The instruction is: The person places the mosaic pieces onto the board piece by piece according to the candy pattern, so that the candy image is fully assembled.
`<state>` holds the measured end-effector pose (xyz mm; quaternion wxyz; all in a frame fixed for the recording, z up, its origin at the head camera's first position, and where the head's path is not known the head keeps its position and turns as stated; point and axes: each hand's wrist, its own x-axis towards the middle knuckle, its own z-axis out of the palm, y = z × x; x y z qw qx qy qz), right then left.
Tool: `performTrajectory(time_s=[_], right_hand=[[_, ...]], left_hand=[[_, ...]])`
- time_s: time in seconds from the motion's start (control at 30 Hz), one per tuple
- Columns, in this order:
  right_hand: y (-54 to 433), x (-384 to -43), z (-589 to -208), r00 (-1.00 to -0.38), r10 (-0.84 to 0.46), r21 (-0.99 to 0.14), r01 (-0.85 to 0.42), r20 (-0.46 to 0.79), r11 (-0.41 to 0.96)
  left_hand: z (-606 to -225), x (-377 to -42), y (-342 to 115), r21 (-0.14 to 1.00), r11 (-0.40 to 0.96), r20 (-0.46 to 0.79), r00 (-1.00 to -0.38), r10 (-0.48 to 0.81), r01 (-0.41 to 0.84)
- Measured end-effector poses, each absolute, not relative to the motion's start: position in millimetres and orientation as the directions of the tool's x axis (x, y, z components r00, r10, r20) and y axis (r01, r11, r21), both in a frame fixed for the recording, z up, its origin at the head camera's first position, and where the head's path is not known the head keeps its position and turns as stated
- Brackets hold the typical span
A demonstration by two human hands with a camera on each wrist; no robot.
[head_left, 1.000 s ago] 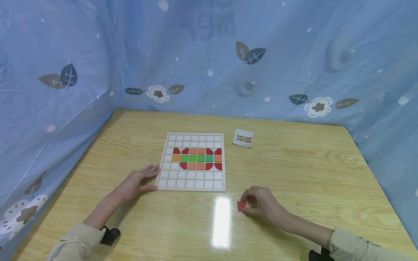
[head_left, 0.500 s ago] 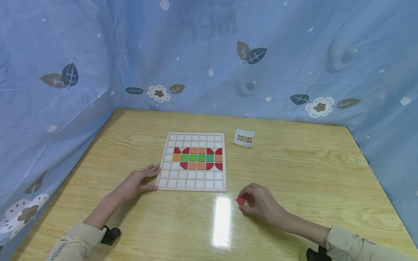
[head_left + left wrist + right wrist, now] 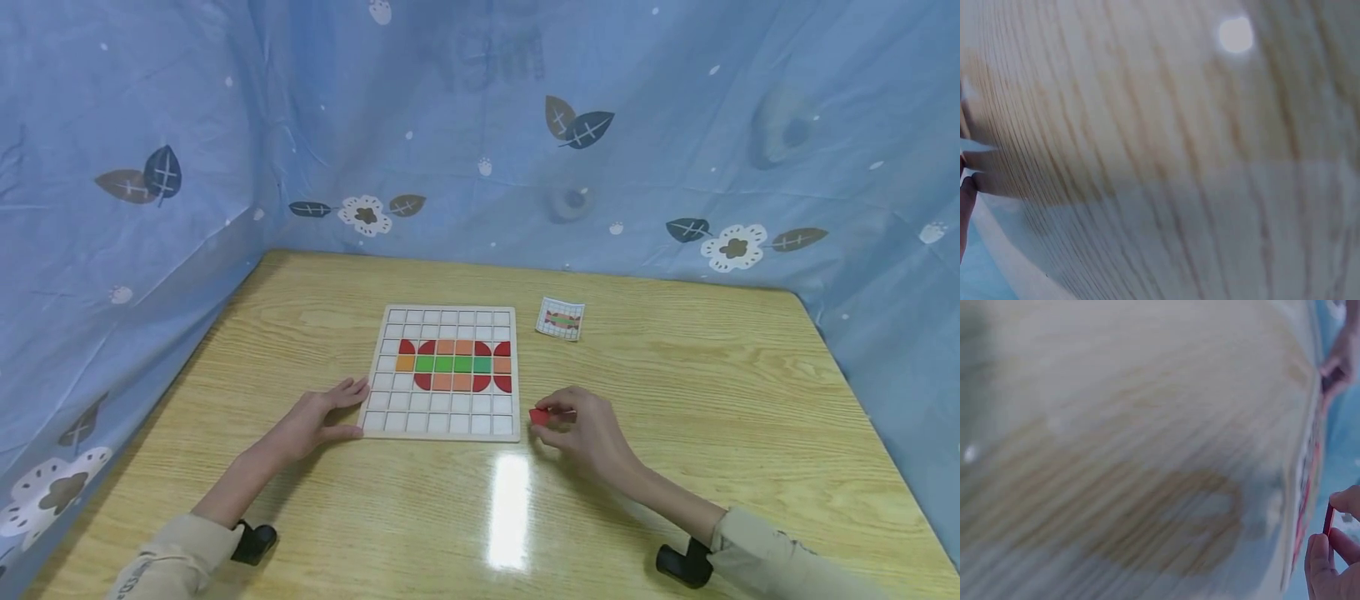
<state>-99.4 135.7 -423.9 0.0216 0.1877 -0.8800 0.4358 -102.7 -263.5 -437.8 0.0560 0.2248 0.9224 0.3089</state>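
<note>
A pale square grid board (image 3: 438,423) lies on the table, with red, salmon, orange and green tiles filling some of its middle cells. My left hand (image 3: 311,422) rests at the board's lower left edge, its fingers fairly straight and touching the rim. Just off the board's lower right side, my right hand (image 3: 588,429) pinches a small red tile (image 3: 538,417) between thumb and fingers. In the right wrist view the red tile (image 3: 1329,517) shows edge-on between the fingertips. Only a bit of the left hand (image 3: 965,203) enters the left wrist view.
A small printed card (image 3: 560,319) with a similar coloured pattern lies to the right of the board's top corner. The wooden table (image 3: 712,400) is bordered by a blue patterned cloth (image 3: 465,125) at the back and sides. A bright light reflection marks the tabletop.
My right hand has moved up and to the left with the red tile, closer to the board's right edge. The tile has turned in the fingers. My left hand stays put.
</note>
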Motion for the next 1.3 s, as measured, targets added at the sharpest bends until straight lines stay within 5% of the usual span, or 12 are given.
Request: performTrajectory(time_s=[0.57,1.3], right_hand=[[83.2,-126.6,-420.5,-0.969,-0.159,-0.92,-0.23,0.188,0.317],[-16.3,-144.4,-434.3,-0.943,-0.197,-0.879,-0.322,0.267,0.351]], left_hand=[[-436.5,-102.2,-262.0,0.607,0.713,0.013,-0.902,0.432,0.35],[-436.3,-102.0,-263.8,0.597,0.707,0.045,-0.896,0.442,0.379]])
